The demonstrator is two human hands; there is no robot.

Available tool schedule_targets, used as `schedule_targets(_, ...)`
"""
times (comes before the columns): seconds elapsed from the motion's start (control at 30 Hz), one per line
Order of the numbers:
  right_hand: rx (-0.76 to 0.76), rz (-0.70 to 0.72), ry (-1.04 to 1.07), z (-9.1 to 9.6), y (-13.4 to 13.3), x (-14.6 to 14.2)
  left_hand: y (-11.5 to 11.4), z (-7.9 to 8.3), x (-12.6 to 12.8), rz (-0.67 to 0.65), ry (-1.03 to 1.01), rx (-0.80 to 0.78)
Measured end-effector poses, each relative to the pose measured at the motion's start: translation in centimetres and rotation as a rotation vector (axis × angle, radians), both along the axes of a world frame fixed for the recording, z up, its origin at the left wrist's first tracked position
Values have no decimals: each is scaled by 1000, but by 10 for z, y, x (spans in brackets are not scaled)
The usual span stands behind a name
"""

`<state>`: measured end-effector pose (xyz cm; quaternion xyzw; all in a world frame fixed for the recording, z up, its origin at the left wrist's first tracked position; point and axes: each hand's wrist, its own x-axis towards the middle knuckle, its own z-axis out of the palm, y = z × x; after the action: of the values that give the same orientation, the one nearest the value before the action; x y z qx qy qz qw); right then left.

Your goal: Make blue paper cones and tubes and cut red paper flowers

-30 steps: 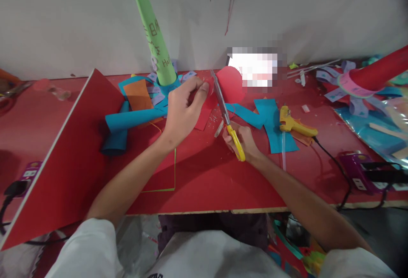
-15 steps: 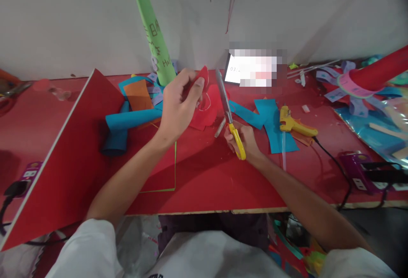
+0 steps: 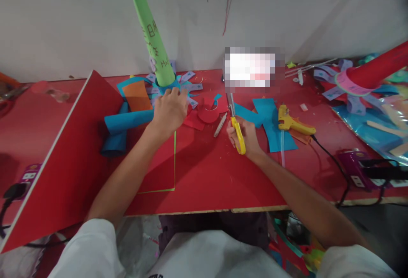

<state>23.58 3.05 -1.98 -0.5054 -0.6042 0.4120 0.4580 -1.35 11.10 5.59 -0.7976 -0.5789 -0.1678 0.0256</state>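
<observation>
My left hand [image 3: 170,111] rests back-up on the red table [image 3: 207,176], at the foot of the green paper cone [image 3: 149,31]. Its fingers point away from me, hidden behind the knuckles. Just right of it lie cut red paper pieces [image 3: 207,114], apart from the hand. My right hand [image 3: 247,137] grips yellow-handled scissors [image 3: 237,135]. Their blades are together and point away from me, towards the blurred screen [image 3: 251,67].
A large red sheet [image 3: 63,159] leans over the table's left part. A blue paper roll [image 3: 127,120] lies beside my left hand. Blue paper [image 3: 270,125] and a yellow glue gun [image 3: 293,125] sit right of the scissors. Purple power strip [image 3: 353,165] and red cone [image 3: 376,67] are at the right.
My left hand has let go of the red paper, which now lies on the table, and moved down to the cone's foot. The scissors have lowered and their blades closed.
</observation>
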Motion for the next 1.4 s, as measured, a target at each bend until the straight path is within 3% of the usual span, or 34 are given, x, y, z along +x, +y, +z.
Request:
schedule_targets(0.07, 33, -63, -87, 5, 2, 0, -3, -11, 9, -90, 36, -99)
schedule_targets(0.17, 115, -185, -195, 13, 7, 1, -10, -29, 26, -350, 3, -281)
schedule_targets(0.23, 148, -238, -241, 15, 12, 2, -13, -39, 34, -411, 47, -289)
schedule_targets(0.47, 128, -247, -264, 11, 18, 5, -9, -43, 36, -288, 141, -250)
schedule_targets(0.8, 106, -227, -296, 15, 15, 2, -8, -51, 31, -230, 112, -169)
schedule_targets(1.07, 95, -300, -341, 14, 12, -1, 18, -62, 22, -205, -299, -281)
schedule_targets(1.2, 115, -329, -353, 8, 17, 5, 30, -51, 10, -197, -447, -124)
schedule_targets(1.4, 231, -241, -550, -11, 25, 15, 33, 0, -18, -145, -634, 358)
